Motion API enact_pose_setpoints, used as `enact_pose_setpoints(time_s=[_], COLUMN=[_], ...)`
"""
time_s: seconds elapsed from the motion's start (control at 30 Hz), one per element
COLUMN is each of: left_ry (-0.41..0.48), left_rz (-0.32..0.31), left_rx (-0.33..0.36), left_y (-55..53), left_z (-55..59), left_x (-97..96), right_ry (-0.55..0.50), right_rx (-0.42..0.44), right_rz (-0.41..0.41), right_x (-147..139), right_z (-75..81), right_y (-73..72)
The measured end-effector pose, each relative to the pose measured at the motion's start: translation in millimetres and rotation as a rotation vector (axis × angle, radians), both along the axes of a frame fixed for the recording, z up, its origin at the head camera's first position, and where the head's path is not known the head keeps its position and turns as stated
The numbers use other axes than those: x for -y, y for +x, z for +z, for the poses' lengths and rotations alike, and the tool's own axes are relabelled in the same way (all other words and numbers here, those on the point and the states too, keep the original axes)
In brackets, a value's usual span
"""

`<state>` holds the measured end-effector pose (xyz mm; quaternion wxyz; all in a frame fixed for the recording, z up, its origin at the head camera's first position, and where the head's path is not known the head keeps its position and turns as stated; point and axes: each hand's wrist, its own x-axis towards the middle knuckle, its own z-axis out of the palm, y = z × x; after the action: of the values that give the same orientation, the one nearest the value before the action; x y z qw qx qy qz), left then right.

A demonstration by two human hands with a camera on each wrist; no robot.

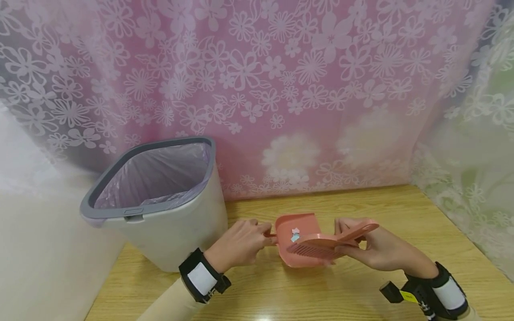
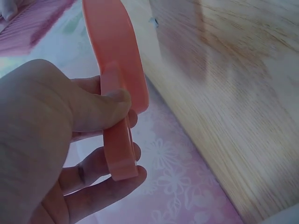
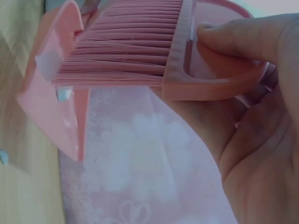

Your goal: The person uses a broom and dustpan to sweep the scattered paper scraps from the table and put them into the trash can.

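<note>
A small salmon-pink dustpan (image 1: 286,228) is over the wooden tabletop, with a few pale paper scraps (image 1: 295,234) in its pan. My left hand (image 1: 244,243) pinches its handle (image 2: 119,149) between thumb and fingers. A matching hand brush (image 1: 321,241) is in my right hand (image 1: 375,249), which grips its body with the thumb on one face and fingers behind. In the right wrist view the bristles (image 3: 126,46) reach into the pan beside a bluish scrap (image 3: 64,94). The brush hides part of the pan in the head view.
A white bin (image 1: 192,236) with a grey rim and a purple liner (image 1: 160,171) stands left of the dustpan. A small scrap (image 3: 3,157) lies on the tabletop (image 1: 361,203). A pink flowered curtain (image 1: 289,89) hangs behind, with a pale green one (image 1: 478,178) on the right.
</note>
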<state>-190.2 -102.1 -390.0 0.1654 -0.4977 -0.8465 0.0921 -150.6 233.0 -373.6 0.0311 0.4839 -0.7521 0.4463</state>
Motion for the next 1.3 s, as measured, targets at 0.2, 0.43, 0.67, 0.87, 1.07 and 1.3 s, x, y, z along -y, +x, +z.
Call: enact_pose_setpoints(time_s=[0.2,0.43,0.67,0.87,1.07,1.3], left_ry=[0.026,0.045,0.046,0.038,0.038,0.059], left_rz=[0.013,0.030,0.036,0.045,0.041,0.048], left_rx=[-0.005,0.038,0.060,0.045,0.030,0.068], left_y=[0.0,3.7,4.3,3.2,2.8,4.1], left_z=[-6.4,-14.1,-24.6,-31.6,-36.4,-41.3], left_x=[12.6,22.1,22.5,22.3,23.1,22.3], right_ry=[-0.005,-0.024,0.000,0.068,0.130,0.179], right_rx=[-0.048,0.032,0.042,0.040,0.036,0.075], right_rz=[-0.155,-0.368,-0.678,-0.769,-0.833,-0.872], right_x=[-10,-7,2,3,3,3], right_z=[6.5,6.9,-9.4,-16.7,-18.4,-23.0], right_y=[-0.3,-3.6,-9.9,-16.1,-19.4,-19.4])
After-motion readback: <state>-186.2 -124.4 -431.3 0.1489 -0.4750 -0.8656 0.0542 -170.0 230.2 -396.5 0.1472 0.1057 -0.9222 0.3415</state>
